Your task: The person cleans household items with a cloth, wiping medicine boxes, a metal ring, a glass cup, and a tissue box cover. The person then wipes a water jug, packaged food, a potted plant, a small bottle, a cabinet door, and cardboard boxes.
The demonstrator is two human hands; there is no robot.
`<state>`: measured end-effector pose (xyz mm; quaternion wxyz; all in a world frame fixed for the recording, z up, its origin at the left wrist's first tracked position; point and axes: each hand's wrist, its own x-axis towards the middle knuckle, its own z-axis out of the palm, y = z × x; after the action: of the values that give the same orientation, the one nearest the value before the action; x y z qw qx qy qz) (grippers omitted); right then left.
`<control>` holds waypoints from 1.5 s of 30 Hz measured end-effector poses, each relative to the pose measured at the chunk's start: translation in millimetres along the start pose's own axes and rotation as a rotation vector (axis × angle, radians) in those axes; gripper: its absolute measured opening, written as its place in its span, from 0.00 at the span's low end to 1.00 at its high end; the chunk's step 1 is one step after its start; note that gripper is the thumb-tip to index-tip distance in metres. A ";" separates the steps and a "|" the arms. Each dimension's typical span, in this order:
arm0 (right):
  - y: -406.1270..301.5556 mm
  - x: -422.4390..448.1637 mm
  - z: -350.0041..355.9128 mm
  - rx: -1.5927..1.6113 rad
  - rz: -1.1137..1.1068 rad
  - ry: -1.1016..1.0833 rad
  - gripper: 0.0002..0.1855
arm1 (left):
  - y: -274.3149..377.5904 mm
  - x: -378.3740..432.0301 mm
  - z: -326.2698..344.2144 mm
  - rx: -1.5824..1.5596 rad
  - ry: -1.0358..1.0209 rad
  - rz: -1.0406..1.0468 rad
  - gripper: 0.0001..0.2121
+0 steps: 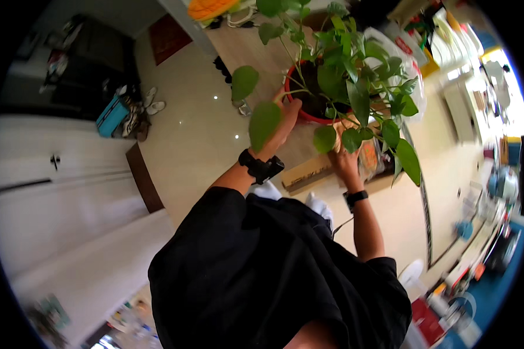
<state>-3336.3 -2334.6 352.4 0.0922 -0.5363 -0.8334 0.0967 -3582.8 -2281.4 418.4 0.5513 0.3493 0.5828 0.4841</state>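
Observation:
A leafy green potted plant (332, 83) in a red plastic pot (316, 118) with dark soil stands on a wooden surface (262, 56) before me. My left hand (281, 128) grips the pot's left side, thumb up at the rim. On the near right side, my right hand (347, 163) reaches up to the pot under the leaves. Leaves cover its fingers, and a pale tan patch (347, 128) there is too blurred to tell. Broad leaves also overlap part of my left hand and hide much of the pot's right side.
A cardboard box (308, 172) with packaged things lies close below my hands. A white plastic bag (412, 87) is behind the leaves. Shoes (155, 102) and a turquoise box (113, 115) are on the tiled floor (196, 126) at left. A white door (61, 152) is further left.

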 end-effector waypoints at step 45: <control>353.2 69.5 56.5 1.469 0.717 0.593 0.20 | -198.6 117.1 324.5 -0.099 0.062 0.183 0.23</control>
<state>-3069.8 -2131.3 209.6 0.5923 -0.5744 -0.2823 0.4895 -3256.7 -2170.2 219.0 0.5033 0.3581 0.5406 0.5712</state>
